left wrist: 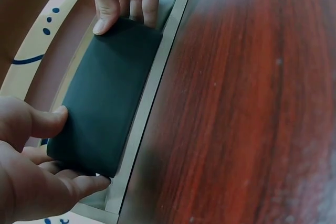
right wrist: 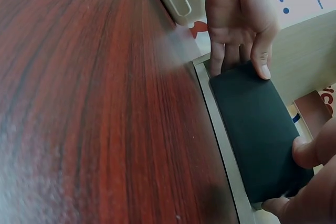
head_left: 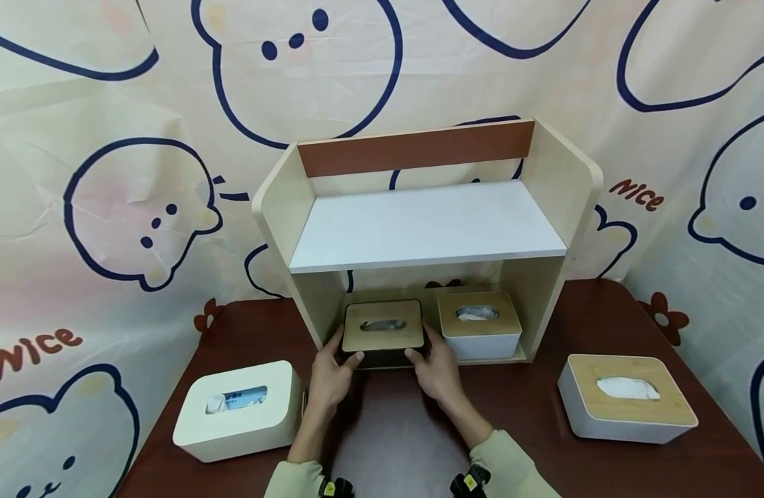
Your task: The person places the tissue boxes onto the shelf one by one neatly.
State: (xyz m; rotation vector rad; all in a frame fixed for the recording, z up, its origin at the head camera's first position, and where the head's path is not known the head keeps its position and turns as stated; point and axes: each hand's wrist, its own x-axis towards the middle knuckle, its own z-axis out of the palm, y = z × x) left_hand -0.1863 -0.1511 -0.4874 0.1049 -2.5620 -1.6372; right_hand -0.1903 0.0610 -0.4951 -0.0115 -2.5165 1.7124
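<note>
Seemingly mid-placement, both hands, left [head_left: 329,374] and right [head_left: 436,370], grip the black tissue box [head_left: 383,330] by its sides, at twelve o'clock inside the shelf unit [head_left: 543,290]; next, probably sliding it deeper, squarely

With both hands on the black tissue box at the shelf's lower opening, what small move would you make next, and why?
Probably slide the black tissue box a little deeper into the wooden shelf. The left hand and right hand grip its two ends, its front sits at the shelf's front edge, and it stands beside the white tissue box already inside.
</note>
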